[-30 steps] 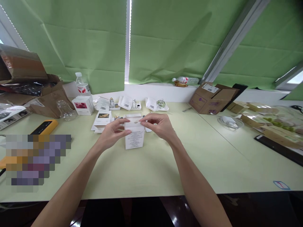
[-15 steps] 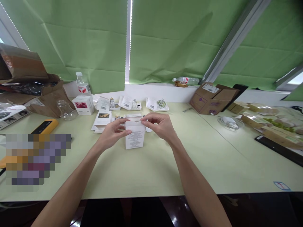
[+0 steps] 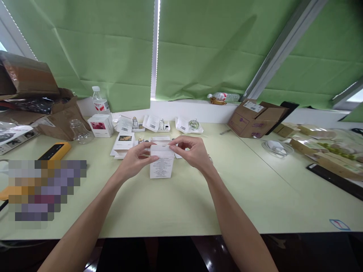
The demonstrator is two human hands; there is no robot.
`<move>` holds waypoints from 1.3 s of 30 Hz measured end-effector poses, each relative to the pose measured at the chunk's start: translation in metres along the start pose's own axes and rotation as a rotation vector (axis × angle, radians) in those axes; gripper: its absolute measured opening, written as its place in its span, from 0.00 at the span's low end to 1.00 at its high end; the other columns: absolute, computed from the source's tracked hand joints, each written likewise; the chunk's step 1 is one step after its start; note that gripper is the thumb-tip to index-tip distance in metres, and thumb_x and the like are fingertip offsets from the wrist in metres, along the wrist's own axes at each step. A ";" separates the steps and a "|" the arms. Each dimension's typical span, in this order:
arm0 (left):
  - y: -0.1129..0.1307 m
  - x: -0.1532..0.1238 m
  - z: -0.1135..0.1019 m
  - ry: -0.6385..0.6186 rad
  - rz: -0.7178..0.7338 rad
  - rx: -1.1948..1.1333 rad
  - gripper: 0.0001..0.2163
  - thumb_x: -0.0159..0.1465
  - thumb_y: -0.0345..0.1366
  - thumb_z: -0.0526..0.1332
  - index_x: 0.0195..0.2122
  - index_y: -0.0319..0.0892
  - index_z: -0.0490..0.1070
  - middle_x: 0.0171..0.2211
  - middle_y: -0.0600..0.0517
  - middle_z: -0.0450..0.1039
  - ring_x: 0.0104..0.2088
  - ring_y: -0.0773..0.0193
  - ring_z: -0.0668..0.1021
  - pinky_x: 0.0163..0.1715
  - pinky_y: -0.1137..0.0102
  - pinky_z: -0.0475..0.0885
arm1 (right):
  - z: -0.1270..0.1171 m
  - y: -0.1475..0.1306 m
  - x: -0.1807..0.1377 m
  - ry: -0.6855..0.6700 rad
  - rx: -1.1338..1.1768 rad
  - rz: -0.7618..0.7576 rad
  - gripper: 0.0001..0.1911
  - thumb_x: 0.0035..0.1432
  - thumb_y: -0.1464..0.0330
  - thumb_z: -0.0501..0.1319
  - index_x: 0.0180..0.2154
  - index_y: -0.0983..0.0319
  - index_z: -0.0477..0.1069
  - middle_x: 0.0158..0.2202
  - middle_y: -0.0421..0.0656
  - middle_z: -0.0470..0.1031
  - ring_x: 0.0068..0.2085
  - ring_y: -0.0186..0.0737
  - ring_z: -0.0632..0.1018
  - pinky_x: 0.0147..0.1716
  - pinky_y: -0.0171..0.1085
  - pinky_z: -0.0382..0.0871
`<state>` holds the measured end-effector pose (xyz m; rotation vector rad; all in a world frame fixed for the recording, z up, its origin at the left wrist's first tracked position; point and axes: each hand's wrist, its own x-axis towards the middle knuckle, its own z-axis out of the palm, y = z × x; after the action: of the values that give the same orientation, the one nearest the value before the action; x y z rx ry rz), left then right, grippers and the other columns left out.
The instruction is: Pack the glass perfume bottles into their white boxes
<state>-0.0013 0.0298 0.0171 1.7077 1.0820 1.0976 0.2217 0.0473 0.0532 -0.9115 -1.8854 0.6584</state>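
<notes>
A small white carton [image 3: 161, 168] with fine printed text stands upright on the pale green table, its printed face towards me. My left hand [image 3: 136, 160] grips the carton's upper left side, thumb on the front. My right hand [image 3: 192, 150] pinches the top right edge near the flap with thumb and forefinger. Behind the carton, partly hidden by my hands, are more small boxes and bottles. A white box with a flower picture [image 3: 124, 139] lies just left of them. Farther back, a small glass bottle [image 3: 135, 122] and a round glass bottle [image 3: 194, 124] rest in opened white packages.
To the left are a white box with a pink picture [image 3: 101, 125], a clear jar [image 3: 81, 131], a plastic water bottle [image 3: 100, 102] and a yellow-black device [image 3: 55, 152]. A cardboard box [image 3: 249, 119], a coiled white cable [image 3: 277, 148] and a black bar [image 3: 334, 181] lie to the right.
The view has shifted very slightly. Both hands keep their hold on the white carton, with the right fingers barely moved at its top edge.
</notes>
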 end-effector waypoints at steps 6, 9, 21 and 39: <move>0.000 0.000 0.000 0.030 -0.005 0.074 0.20 0.58 0.47 0.66 0.51 0.49 0.70 0.49 0.50 0.74 0.43 0.56 0.80 0.45 0.61 0.76 | 0.000 0.002 0.000 -0.103 -0.047 0.054 0.07 0.55 0.65 0.64 0.33 0.61 0.78 0.28 0.41 0.75 0.24 0.31 0.65 0.22 0.33 0.60; 0.000 0.000 0.000 0.017 -0.003 0.063 0.20 0.59 0.47 0.66 0.51 0.48 0.70 0.47 0.50 0.75 0.43 0.57 0.80 0.45 0.62 0.76 | 0.001 0.002 -0.001 -0.066 -0.047 0.018 0.07 0.55 0.65 0.64 0.33 0.62 0.78 0.28 0.41 0.74 0.24 0.30 0.64 0.22 0.33 0.59; 0.002 -0.001 0.000 0.032 0.020 0.085 0.19 0.59 0.48 0.65 0.50 0.48 0.71 0.52 0.49 0.72 0.42 0.58 0.79 0.44 0.62 0.75 | 0.007 0.002 -0.001 -0.055 -0.055 -0.064 0.07 0.56 0.66 0.63 0.34 0.61 0.78 0.29 0.41 0.76 0.24 0.31 0.62 0.23 0.35 0.58; 0.003 -0.002 0.001 0.020 -0.017 0.069 0.21 0.59 0.49 0.65 0.51 0.48 0.70 0.48 0.48 0.75 0.44 0.54 0.79 0.43 0.61 0.75 | 0.005 0.000 -0.001 -0.037 -0.057 -0.022 0.07 0.56 0.66 0.64 0.33 0.62 0.78 0.28 0.41 0.75 0.23 0.30 0.63 0.22 0.34 0.59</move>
<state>-0.0002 0.0272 0.0196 1.7413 1.1564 1.0806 0.2177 0.0459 0.0505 -0.9190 -1.9531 0.6149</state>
